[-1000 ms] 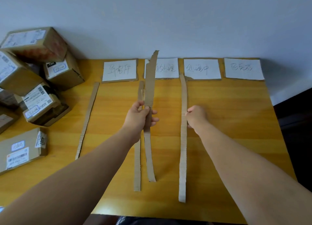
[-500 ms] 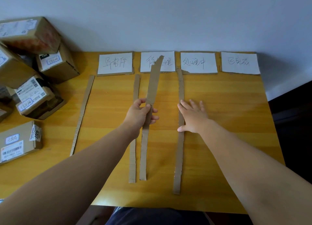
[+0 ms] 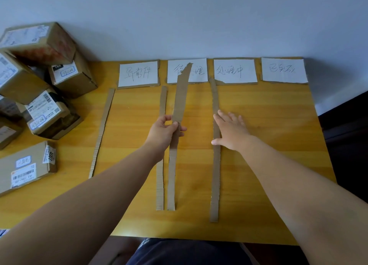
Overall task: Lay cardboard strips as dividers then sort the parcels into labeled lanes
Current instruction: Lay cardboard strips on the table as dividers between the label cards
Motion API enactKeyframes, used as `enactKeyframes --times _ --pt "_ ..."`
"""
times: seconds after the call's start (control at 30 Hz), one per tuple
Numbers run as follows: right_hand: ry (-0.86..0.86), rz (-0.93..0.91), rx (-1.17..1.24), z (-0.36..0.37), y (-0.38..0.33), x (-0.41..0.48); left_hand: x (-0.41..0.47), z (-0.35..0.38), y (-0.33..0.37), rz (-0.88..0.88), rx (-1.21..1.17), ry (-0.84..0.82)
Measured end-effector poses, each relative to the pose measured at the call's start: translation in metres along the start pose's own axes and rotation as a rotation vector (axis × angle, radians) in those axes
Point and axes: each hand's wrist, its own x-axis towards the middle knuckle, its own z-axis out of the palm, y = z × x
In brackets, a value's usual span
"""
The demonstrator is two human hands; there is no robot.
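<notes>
On a yellow tabletop [image 3: 268, 125], the left hand [image 3: 165, 131] holds a spare cardboard strip [image 3: 179, 109] in a pinching grip, its far end lifted over the label cards [image 3: 138, 73] — seemingly the last divider. The right hand [image 3: 232, 131], fingers flat, presses a laid strip [image 3: 216, 175] to steady it. Parcels [image 3: 39, 75] wait stacked at left.

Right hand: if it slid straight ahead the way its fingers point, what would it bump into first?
The right hand rests on a cardboard strip. Sliding on along it, it would probably bump the third white label card at the strip's far end first, though the slant is hard to judge.
</notes>
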Motion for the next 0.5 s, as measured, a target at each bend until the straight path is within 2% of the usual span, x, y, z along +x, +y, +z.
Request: enactKeyframes --times 0.07,0.17,0.23,0.5 --pt "0.085 0.026 0.168 -0.009 -0.002 -0.006 -0.003 0.0 0.006 0.022 0.01 -0.002" --pt "0.222 0.064 0.552 -0.028 -0.009 -0.016 -0.011 0.001 0.021 0.058 0.003 -0.036" --pt "0.256 0.063 0.736 -0.043 -0.015 -0.023 -0.017 0.004 0.033 0.095 0.006 -0.059" --pt "0.346 -0.039 1.068 -0.089 -0.019 -0.053 -0.038 0.036 0.086 0.278 0.093 -0.068"
